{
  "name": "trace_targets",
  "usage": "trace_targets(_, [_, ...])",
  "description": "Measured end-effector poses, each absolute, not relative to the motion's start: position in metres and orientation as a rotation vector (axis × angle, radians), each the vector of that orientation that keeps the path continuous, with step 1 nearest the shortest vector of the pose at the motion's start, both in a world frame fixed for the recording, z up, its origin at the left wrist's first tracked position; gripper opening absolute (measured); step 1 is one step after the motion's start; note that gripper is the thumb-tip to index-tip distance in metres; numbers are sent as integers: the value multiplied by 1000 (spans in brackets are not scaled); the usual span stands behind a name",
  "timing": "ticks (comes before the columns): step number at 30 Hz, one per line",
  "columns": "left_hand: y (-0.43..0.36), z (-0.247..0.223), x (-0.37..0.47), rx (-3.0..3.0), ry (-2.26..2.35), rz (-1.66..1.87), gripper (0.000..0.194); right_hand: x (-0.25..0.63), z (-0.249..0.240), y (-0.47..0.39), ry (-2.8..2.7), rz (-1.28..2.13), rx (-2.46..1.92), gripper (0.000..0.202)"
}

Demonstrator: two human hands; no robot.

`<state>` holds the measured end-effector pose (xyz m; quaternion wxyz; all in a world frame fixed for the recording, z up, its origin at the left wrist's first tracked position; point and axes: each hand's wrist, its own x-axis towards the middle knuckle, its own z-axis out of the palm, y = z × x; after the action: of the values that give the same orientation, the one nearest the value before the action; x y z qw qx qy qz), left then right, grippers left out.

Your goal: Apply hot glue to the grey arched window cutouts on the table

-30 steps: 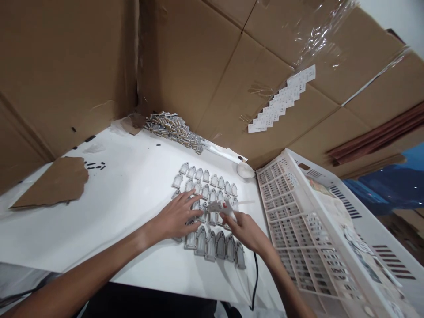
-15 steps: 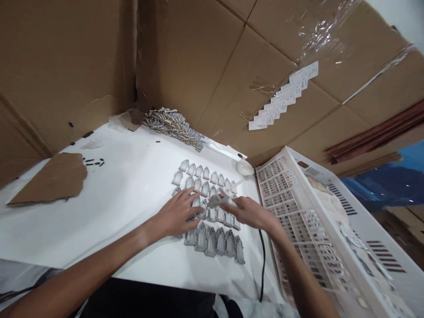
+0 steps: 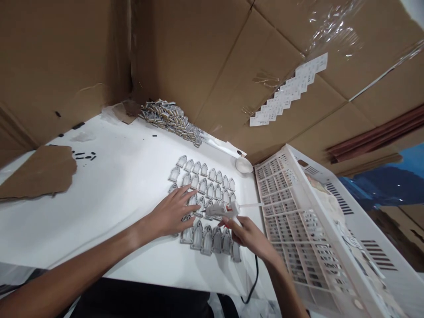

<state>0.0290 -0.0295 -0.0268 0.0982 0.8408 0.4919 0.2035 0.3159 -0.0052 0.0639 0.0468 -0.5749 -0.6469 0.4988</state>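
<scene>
My right hand [image 3: 247,234] grips a white hot glue gun [image 3: 220,209], its nozzle pointing left and a glue stick jutting from its back. Beneath and around it, rows of small grey arch-shaped metal pieces [image 3: 207,238] lie on the white table [image 3: 112,176]. The nozzle tip hovers over or touches a piece in the middle rows; I cannot tell which. My left hand [image 3: 174,211] rests with fingers spread across the left ends of these rows, hiding some pieces. A dark cord runs down from the gun.
A heap of similar metal pieces [image 3: 170,119] lies against the cardboard wall [image 3: 185,53]. On the right stands a white plastic crate [image 3: 281,176]. A torn cardboard piece [image 3: 39,172] and small black bits [image 3: 84,156] lie at left. A round white object [image 3: 244,164] sits near the crate.
The glue gun has swung from a steep tilt to nearly level, and my right hand has moved slightly down. My left hand stays spread over the pieces. The view has shifted slightly.
</scene>
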Motion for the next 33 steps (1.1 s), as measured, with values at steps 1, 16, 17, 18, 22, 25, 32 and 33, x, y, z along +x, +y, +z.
trace_targets(1, [-30,-27,29,2492,1456,603,38,315,63,-6,-1960,1531,-1752,67])
trace_targets(16, [-31,-28,30,2478,1459,581,40,313,61,-5,-2002,1544,-1763,61])
trace_targets(17, [-31,-29,30,2479,1460,590,40,313,61,-5,-2024,1523,-1768,61])
trace_targets(18, [-31,-30,30,2479,1463,600,39,313,61,-4,-2046,1502,-1770,62])
trace_targets(22, [-30,-30,31,2470,1472,607,38,312,62,-3,-2096,1456,-1778,63])
trace_targets(25, [-29,-30,31,2466,1470,594,38,311,65,-2,-2104,1465,-1800,63])
trace_targets(32, [-30,-29,31,2438,1470,635,37,305,82,4,-2283,1315,-1844,62])
trace_targets(33, [-30,-28,31,2440,1470,639,37,303,86,5,-2343,1252,-1825,59])
